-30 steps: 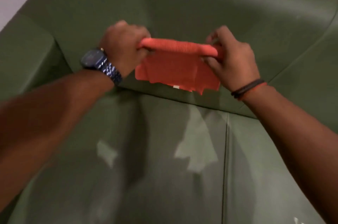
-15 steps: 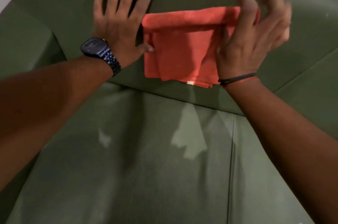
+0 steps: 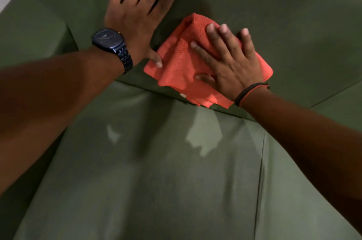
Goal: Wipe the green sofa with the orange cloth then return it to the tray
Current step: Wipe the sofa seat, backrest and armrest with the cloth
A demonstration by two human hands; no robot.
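Observation:
The folded orange cloth lies flat against the backrest of the green sofa, just above the seat cushion. My right hand presses on it with the palm down and fingers spread. My left hand, with a dark watch at the wrist, rests flat on the backrest to the left of the cloth, fingers apart; its thumb tip touches the cloth's left edge. The tray is not in view.
The sofa's left armrest rises at the left edge. A seam divides the seat cushions at the right. Pale wall shows in the top left corner.
Both hands held the cloth stretched in the air, then laid it on the backrest. The left hand let go and flattened on the sofa; the right hand now presses the cloth.

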